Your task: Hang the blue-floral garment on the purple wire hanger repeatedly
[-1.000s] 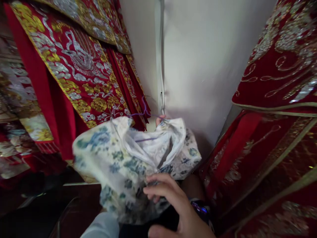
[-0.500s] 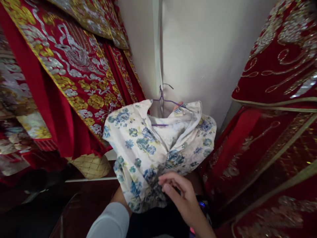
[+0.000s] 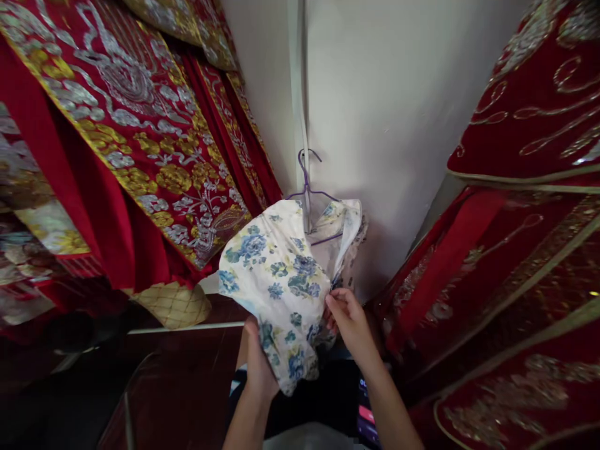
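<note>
A white garment (image 3: 281, 262) with blue and green flowers hangs on a purple wire hanger (image 3: 306, 185), its neckline open at the front. My left hand (image 3: 259, 362) is at the garment's lower left edge, the thumb upright against the cloth and the other fingers hidden behind it. With thumb and fingertips, my right hand (image 3: 345, 310) pinches the front edge just below the neckline. The garment's right part is turned back toward the wall.
Red cloths embroidered in gold and silver (image 3: 154, 144) hang on the left, above a cream quilted object (image 3: 173, 305). More red beaded fabric (image 3: 529, 250) hangs on the right. Behind the hanger is a pale wall (image 3: 375, 94). A lit phone screen (image 3: 367, 412) shows low down.
My left hand has come out from inside or behind the garment to its lower left edge. My right hand has moved up and taken the front edge. The garment looks narrower and turned.
</note>
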The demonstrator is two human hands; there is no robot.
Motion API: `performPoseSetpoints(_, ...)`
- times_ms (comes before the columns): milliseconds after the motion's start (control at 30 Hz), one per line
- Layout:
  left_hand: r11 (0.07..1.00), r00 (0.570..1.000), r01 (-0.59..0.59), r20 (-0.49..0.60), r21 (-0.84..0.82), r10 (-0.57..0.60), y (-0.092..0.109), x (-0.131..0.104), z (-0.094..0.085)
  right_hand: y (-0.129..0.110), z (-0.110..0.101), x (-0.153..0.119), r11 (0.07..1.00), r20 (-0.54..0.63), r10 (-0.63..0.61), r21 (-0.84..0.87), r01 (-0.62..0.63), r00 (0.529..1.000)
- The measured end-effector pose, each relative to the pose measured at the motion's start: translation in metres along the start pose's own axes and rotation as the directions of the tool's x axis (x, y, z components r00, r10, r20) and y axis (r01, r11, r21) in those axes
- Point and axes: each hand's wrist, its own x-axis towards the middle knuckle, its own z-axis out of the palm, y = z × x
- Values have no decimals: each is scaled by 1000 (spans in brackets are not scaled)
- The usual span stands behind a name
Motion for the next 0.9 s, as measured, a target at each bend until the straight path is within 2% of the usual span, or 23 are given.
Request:
performPoseSetpoints(67,1000,995,24,-100,-8,-25,-4,-10,3,4,9,6,1000,18,4,-4,-4,1000)
performPoseSetpoints(200,999,966,-32,-256,34,39,-2,-13,14,10,26,19,1000,-7,2,27,-2,1000)
performPoseSetpoints(267,999,962,-35,-271,-6,32,0,-11,18,10,29,21,999,44,-30,28,29,999)
performPoseSetpoints(367,998,973,13,-229,-58,-26,1,-7,18,5,24,19,996,128,-92,6,92,988)
performPoseSetpoints(433,998,974,27,-222,-64,-41,-1,-2,12,2,17,16,996,109,-92,14,91,990)
performPoseSetpoints(467,999,965,9,-260,-44,-20,-2,0,7,0,13,13,997,80,-79,29,77,994)
performPoseSetpoints(500,999,946,-38,-323,4,37,-3,3,2,-1,8,11,997,47,-62,47,60,997)
performPoseSetpoints(533,990,907,-115,-399,82,138,-4,6,-4,-3,4,8,997,17,-48,61,47,999)
performPoseSetpoints(567,961,841,-211,-467,181,272,-5,8,-8,-5,0,5,997,2,-38,64,38,999)
performPoseSetpoints(600,907,755,-309,-505,287,418,-5,9,-12,-8,-3,2,998,5,-33,55,32,999)
performPoseSetpoints(633,836,674,-391,-499,385,545,-5,10,-13,-11,-4,-2,999,23,-31,35,30,999)
performPoseSetpoints(667,758,619,-457,-445,466,647,-4,10,-12,-14,-5,-5,1000,54,-26,7,26,998)
performPoseSetpoints(700,686,609,-506,-347,523,714,-4,10,-9,-18,-4,-9,999,92,-19,-28,21,996)
performPoseSetpoints(733,626,636,-548,-210,555,742,-5,9,-4,-21,-2,-12,998,135,-11,-65,20,991)
performPoseSetpoints(800,560,708,-614,75,556,702,-7,9,9,-27,3,-17,991,224,6,-135,25,975)
performPoseSetpoints(833,561,727,-632,158,535,668,-10,10,17,-30,6,-18,986,264,12,-161,32,965)
performPoseSetpoints(867,583,740,-634,180,508,648,-12,11,24,-32,9,-19,984,298,16,-177,38,955)
performPoseSetpoints(900,618,754,-624,159,479,638,-15,12,30,-33,11,-18,982,323,20,-182,41,946)
